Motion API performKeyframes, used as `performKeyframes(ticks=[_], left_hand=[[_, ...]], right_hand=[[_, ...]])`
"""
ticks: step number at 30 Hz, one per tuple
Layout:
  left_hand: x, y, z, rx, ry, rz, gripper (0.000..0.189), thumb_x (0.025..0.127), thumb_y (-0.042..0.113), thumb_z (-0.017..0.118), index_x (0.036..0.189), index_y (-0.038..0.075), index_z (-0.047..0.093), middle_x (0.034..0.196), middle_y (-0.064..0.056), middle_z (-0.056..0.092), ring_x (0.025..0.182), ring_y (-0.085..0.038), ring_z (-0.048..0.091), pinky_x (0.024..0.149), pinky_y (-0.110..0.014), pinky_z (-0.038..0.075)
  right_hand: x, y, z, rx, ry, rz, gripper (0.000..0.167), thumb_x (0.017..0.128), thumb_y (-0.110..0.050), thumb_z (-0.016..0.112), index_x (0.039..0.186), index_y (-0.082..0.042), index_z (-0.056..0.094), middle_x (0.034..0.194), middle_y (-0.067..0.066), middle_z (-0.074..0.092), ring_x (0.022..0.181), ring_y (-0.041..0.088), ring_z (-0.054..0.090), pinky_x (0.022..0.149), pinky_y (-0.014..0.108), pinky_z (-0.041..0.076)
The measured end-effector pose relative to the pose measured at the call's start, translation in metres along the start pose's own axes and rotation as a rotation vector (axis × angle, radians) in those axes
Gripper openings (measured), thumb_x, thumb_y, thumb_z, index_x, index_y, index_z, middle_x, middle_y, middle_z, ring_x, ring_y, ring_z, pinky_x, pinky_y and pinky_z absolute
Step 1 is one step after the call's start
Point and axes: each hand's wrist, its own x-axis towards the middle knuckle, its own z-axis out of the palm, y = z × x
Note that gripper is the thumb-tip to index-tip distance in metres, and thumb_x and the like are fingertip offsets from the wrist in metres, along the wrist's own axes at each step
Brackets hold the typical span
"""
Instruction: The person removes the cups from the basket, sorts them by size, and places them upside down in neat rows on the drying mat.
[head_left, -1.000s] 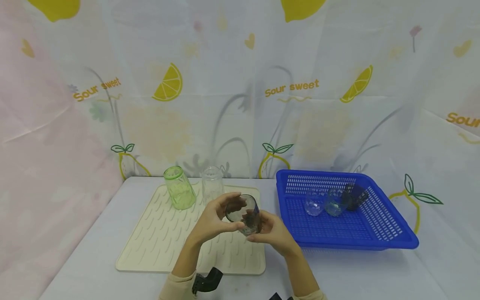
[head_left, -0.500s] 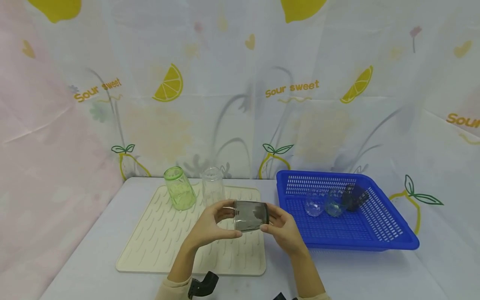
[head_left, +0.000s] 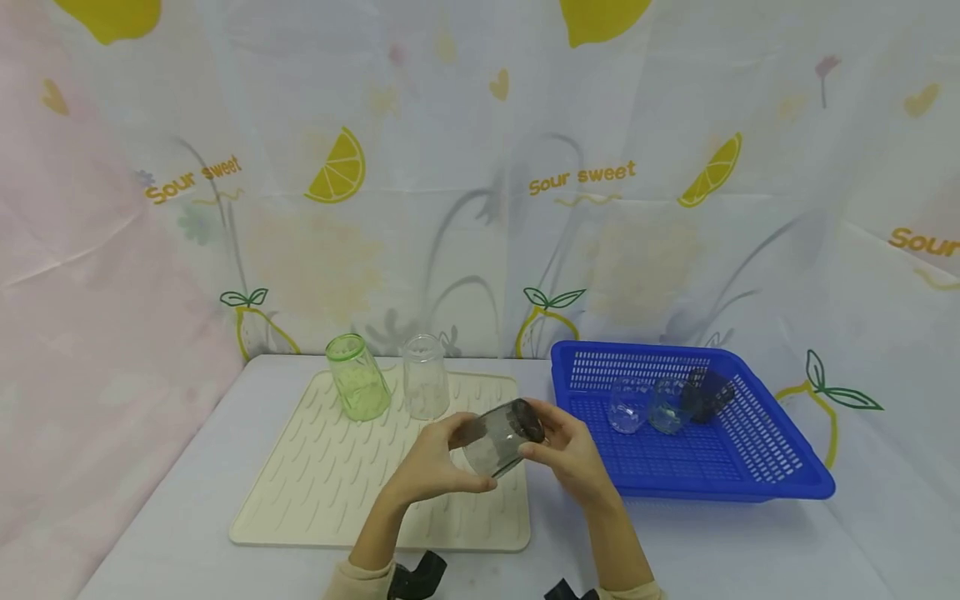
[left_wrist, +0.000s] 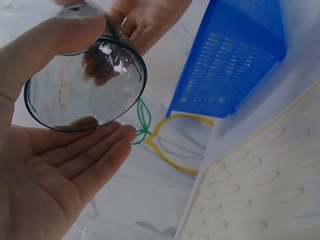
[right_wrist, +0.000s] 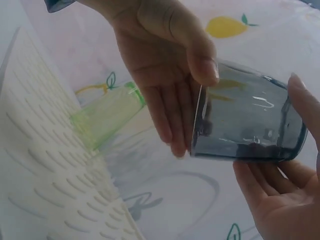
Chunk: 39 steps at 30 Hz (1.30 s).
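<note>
We're watching a smoky-grey, see-through glass tumbler (head_left: 497, 442) up in the air, tilted, base towards two o'clock, mouth towards eight! We see the left hand (head_left: 435, 468) gripping it by the rim, and the right hand (head_left: 567, 454) pinching the base end. Below and out to nine o'clock we have a cream, rectangular, ridged mat (head_left: 315, 475); at ten o'clock on it stand a clear glass tumbler (head_left: 426, 383) and a green glass tumbler (head_left: 362, 388). Three o'clock, we spot a blue, perforated plastic basket (head_left: 660, 465) holding three glasses (head_left: 670, 406).
</note>
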Motion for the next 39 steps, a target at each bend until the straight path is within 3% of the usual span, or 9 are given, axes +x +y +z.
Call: performKeyframes(ticks=[5,10,17,23,27,31,39], left_hand=[[0.002,-0.003,0.011,0.079,-0.009,0.010,0.054,0.062,0.022,0.083,0.108,0.004,0.059,0.095,0.000,0.063,0.085,-0.013,0.058,0.074,-0.025,0.052],[0.003,-0.005,0.018,0.098,-0.005,0.039,0.046,0.060,0.021,0.085,0.097,0.009,0.060,0.081,0.008,0.056,0.074,-0.009,0.050,0.064,-0.023,0.048],[0.002,-0.010,0.017,-0.016,-0.035,0.066,0.059,0.063,0.021,0.088,0.113,0.006,0.061,0.092,0.002,0.063,0.081,-0.011,0.055,0.075,-0.025,0.053],[-0.006,-0.018,0.007,-0.106,-0.049,0.016,0.061,0.070,0.016,0.084,0.121,-0.003,0.057,0.115,-0.013,0.064,0.105,-0.024,0.062,0.097,-0.030,0.050],[-0.020,-0.023,-0.002,-0.071,0.001,-0.018,0.059,0.074,0.017,0.081,0.122,-0.006,0.056,0.119,-0.020,0.061,0.108,-0.033,0.060,0.097,-0.035,0.050],[-0.038,-0.031,-0.011,-0.010,0.078,-0.052,0.057,0.075,0.021,0.080,0.120,-0.007,0.057,0.116,-0.024,0.062,0.106,-0.035,0.061,0.094,-0.038,0.052],[-0.085,-0.053,-0.032,0.130,0.322,-0.192,0.052,0.070,0.018,0.083,0.112,-0.004,0.063,0.107,-0.018,0.068,0.097,-0.030,0.065,0.087,-0.037,0.055]], right_hand=[[0.005,-0.007,0.005,-0.132,-0.067,-0.046,0.057,0.081,-0.003,0.073,0.127,0.015,0.045,0.117,0.018,0.060,0.106,0.017,0.061,0.090,0.026,0.053],[0.009,-0.012,0.012,-0.253,-0.081,-0.093,0.054,0.078,-0.005,0.076,0.123,0.013,0.051,0.115,0.033,0.058,0.108,0.027,0.060,0.096,0.030,0.050],[0.012,-0.015,0.012,-0.339,-0.084,-0.108,0.051,0.076,-0.001,0.076,0.120,0.012,0.054,0.110,0.029,0.061,0.103,0.028,0.062,0.093,0.031,0.052],[0.016,-0.019,0.009,-0.401,-0.083,-0.073,0.051,0.077,-0.004,0.076,0.121,0.010,0.055,0.111,0.023,0.063,0.104,0.017,0.063,0.095,0.026,0.050],[0.019,-0.021,0.007,-0.430,-0.060,-0.053,0.051,0.077,-0.004,0.075,0.122,0.010,0.055,0.113,0.022,0.063,0.104,0.019,0.062,0.094,0.025,0.050],[0.022,-0.017,0.004,-0.444,-0.030,-0.029,0.052,0.077,-0.002,0.075,0.123,0.009,0.054,0.113,0.021,0.062,0.103,0.022,0.062,0.093,0.025,0.051],[0.030,0.001,0.004,-0.442,-0.016,0.043,0.056,0.077,-0.004,0.076,0.127,0.007,0.052,0.118,0.022,0.060,0.106,0.030,0.059,0.096,0.034,0.050]])
